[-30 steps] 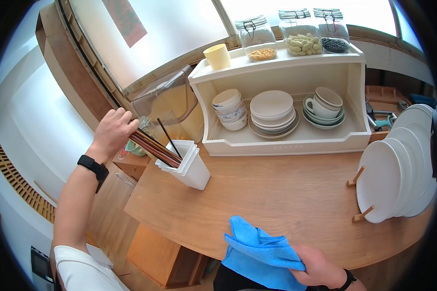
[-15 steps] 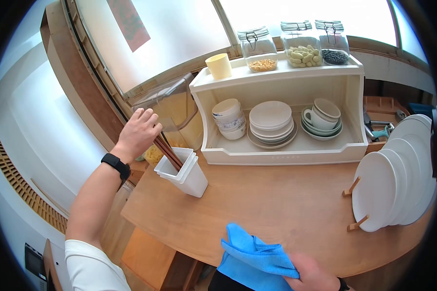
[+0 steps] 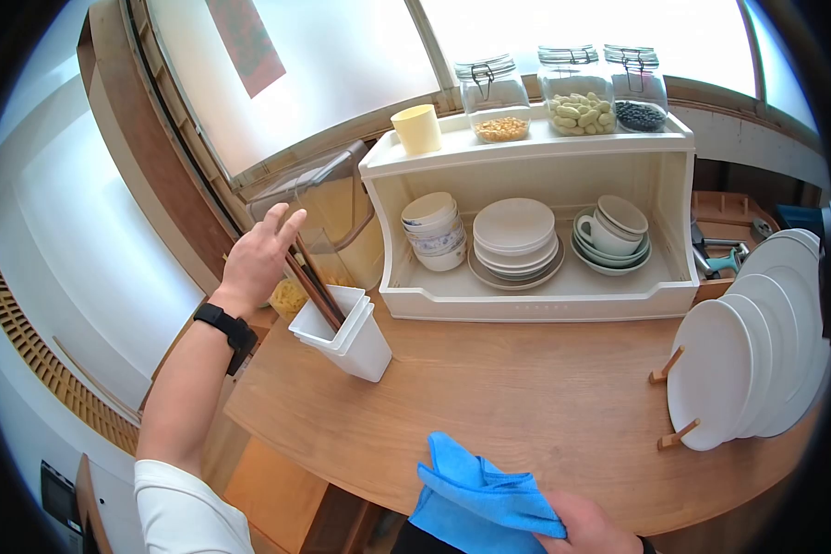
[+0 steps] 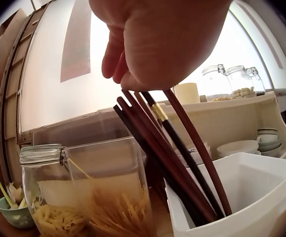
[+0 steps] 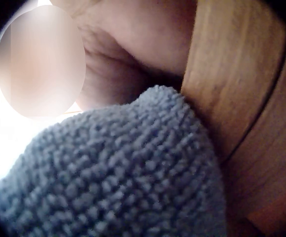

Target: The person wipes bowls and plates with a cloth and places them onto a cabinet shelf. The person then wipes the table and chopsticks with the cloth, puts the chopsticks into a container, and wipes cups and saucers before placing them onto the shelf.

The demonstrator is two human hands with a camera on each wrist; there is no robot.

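Observation:
Several dark brown and black chopsticks (image 3: 318, 295) lean in a white plastic container (image 3: 367, 349), two nested together, on the table's left side. My left hand (image 3: 255, 263) hovers right over their upper ends with its fingers loosened. In the left wrist view the chopsticks (image 4: 175, 170) stand below the hand (image 4: 158, 44), their tops close under it, one with a gold band. My right hand (image 3: 589, 526) grips a blue cloth (image 3: 480, 494) at the table's front edge. The cloth's nubby weave (image 5: 123, 173) fills much of the right wrist view.
A white shelf (image 3: 535, 305) holds stacked bowls, plates and a cup, with three glass jars and a yellow cup (image 3: 416, 129) on top. White plates (image 3: 711, 369) stand in a rack at right. A jar of pasta (image 4: 47, 197) and a clear bin (image 4: 106, 182) stand behind the container.
My left hand moved right and held the chopsticks lower into the container, then its fingers loosened from them. The right hand still holds the cloth as the view shifted slightly.

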